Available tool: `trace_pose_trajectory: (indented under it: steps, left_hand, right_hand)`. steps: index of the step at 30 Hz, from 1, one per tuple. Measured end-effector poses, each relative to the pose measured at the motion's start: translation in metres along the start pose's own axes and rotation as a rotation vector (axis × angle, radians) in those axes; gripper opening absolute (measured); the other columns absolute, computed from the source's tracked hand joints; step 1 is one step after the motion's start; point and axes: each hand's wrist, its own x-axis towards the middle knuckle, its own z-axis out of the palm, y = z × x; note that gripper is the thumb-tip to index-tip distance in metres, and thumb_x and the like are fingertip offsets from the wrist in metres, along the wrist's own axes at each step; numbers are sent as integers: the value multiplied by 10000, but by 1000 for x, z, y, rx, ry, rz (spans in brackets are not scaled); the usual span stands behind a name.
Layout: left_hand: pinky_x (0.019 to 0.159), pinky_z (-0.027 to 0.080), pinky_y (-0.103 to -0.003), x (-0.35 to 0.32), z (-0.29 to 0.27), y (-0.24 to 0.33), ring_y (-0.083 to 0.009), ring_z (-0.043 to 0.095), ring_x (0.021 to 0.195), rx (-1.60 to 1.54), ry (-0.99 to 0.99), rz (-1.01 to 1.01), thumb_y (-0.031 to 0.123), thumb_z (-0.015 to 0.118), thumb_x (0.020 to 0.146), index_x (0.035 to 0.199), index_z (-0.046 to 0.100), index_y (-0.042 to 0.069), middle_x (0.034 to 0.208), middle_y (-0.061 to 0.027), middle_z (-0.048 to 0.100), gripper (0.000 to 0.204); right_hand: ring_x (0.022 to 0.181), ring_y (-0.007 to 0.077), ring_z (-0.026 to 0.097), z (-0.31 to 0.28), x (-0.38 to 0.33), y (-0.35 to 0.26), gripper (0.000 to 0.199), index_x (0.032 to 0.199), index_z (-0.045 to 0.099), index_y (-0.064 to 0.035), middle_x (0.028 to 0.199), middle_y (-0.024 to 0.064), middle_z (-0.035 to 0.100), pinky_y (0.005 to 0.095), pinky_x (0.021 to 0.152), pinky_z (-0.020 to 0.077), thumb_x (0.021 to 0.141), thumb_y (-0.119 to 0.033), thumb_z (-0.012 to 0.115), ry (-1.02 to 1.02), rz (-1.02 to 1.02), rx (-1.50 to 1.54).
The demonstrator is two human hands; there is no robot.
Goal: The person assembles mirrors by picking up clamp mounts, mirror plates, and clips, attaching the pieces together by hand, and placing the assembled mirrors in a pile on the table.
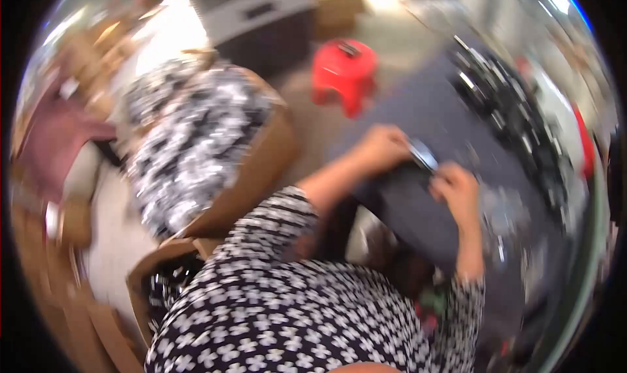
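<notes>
Both hands meet over the grey table, in front of my body. Between them is a small slim piece, shiny pale blue-silver with a dark edge; motion blur hides its kind. My left hand has its fingers closed on the piece's far left end. At the near right end, my right hand is closed, thumb and fingers pinched at the piece. The fingertips are smeared.
Many black, shiny pieces lie in a pile along the table's far right side. Clear plastic-looking bits are near my right forearm. To the left stands a cardboard box full of silvery pieces; a red stool stands beyond.
</notes>
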Motion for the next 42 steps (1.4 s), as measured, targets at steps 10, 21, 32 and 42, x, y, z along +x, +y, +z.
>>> trace_pose_trajectory:
  steps: [10, 21, 32, 42]
  left_hand:
    - [403, 395, -219, 150, 60, 47, -67, 484, 480, -309, -326, 211, 43, 613, 792, 718, 560, 31, 633, 3, 546, 92]
    - [557, 439, -299, 134, 58, 26, -178, 542, 563, 193, -54, 778, 89, 604, 750, 914, 532, 6, 655, -123, 568, 196]
    - [504, 453, -374, 146, 63, 28, -339, 593, 568, 279, 128, 843, 93, 613, 769, 865, 516, 23, 619, -160, 576, 153]
    - [408, 368, -220, 135, 69, 84, -112, 477, 443, -307, -334, 181, 62, 596, 807, 853, 540, 13, 616, -41, 539, 88]
  right_hand:
    - [803, 176, 578, -44, 122, -8, 132, 824, 570, -6, 837, 70, 617, 271, 731, 449, 718, -9, 649, -337, -634, -473]
    - [750, 268, 610, -32, 130, -2, 180, 826, 592, -50, 788, 88, 617, 340, 648, 487, 696, -118, 695, -314, -660, -523]
    - [604, 163, 576, -20, 156, -13, 189, 803, 596, -15, 675, 91, 599, 279, 569, 440, 698, -148, 680, -391, -417, -485]
    - [611, 294, 556, -89, 52, 9, 194, 776, 521, -23, 714, 119, 550, 353, 533, 430, 708, -63, 698, 196, -469, -499]
